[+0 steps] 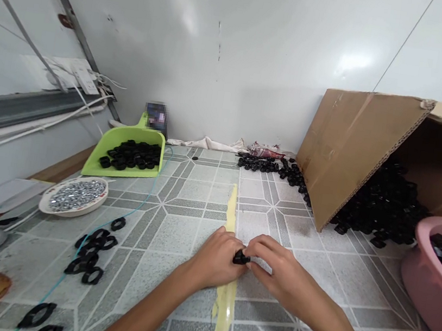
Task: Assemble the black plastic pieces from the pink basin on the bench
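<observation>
Your left hand held a black part above the yellow tape on the table, fingers clamped around it. Your right hand had thumb and fingertip pinched on its right end. Black rings lay leftward.

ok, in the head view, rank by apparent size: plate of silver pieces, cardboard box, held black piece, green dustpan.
1. Cardboard box, though cut off by the frame
2. Green dustpan
3. Plate of silver pieces
4. Held black piece, partly hidden by fingers
</observation>
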Tool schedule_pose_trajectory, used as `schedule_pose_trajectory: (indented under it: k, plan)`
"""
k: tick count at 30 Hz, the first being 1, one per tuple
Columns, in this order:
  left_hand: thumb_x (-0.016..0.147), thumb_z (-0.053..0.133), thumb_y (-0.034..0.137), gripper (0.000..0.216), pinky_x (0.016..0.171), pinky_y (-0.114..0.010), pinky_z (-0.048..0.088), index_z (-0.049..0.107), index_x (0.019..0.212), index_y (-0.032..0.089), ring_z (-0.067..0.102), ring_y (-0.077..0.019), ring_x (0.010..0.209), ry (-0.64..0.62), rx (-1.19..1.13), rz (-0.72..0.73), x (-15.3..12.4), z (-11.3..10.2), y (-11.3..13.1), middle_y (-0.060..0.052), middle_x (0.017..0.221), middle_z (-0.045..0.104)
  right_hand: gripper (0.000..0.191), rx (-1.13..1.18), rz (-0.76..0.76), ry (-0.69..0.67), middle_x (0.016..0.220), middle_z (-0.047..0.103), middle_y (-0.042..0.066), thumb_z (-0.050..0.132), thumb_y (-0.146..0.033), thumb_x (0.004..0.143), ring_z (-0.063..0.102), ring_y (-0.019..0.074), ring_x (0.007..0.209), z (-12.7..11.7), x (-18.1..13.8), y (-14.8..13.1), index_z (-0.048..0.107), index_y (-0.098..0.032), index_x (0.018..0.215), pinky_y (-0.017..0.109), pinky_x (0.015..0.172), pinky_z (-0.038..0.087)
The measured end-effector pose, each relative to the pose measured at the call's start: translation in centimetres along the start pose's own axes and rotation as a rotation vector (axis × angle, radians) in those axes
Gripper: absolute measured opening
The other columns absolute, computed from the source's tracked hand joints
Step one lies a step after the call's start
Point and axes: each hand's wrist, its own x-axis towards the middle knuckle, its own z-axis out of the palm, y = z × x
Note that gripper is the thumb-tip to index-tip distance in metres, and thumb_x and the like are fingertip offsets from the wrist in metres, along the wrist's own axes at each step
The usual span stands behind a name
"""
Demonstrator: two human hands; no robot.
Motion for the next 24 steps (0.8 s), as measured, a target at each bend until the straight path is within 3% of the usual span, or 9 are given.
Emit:
schedule_pose_trajectory:
  k: [6,16,20,24]
  plan:
    - [0.081,0.061,0.021,0.019,0.073,-0.033,0.034,0.058,0.062,0.021,0.066,-0.0219,0.077,-0.019,-0.001,0.017,0.0,-0.1,-0.1,-0.001,0.069,0.072,0.022,-0.055,-0.063,0.007,0.105,0.060,0.004,0.052,-0.005,0.093,0.058,0.0209,0.101,0.3,0.0,-0.1,0.058,-0.024,0.101,0.035,0.085,0.051]
    - [0.081,0.062,0.023,0.020,0.073,-0.034,0.036,0.062,0.061,0.021,0.067,-0.0231,0.074,-0.032,0.028,0.012,0.0,-0.4,-0.1,-0.002,0.070,0.074,0.022,0.040,-0.012,0.026,0.104,0.059,0.004,0.049,-0.004,0.091,0.058,0.0206,0.101,0.8,0.1,0.1,0.056,-0.025,0.097,0.034,0.086,0.050]
    - [0.085,0.062,0.029,0.020,0.075,-0.035,0.037,0.067,0.067,0.021,0.068,-0.0244,0.076,-0.012,0.029,-0.008,0.0,0.0,-0.2,-0.004,0.071,0.074,0.018,0.140,0.079,0.015,0.104,0.063,0.002,0.060,-0.014,0.091,0.061,0.0189,0.096,0.2,0.3,0.2,0.061,-0.026,0.105,0.033,0.086,0.050]
    - [0.092,0.055,0.032,0.032,0.073,-0.036,0.037,0.067,0.065,0.021,0.067,-0.0242,0.073,0.024,0.055,-0.051,0.0,0.4,0.1,-0.005,0.069,0.074,0.018,0.191,0.288,0.054,0.094,0.069,0.002,0.064,-0.035,0.094,0.064,0.0185,0.084,-0.4,0.6,0.7,0.066,-0.024,0.107,0.030,0.070,0.049]
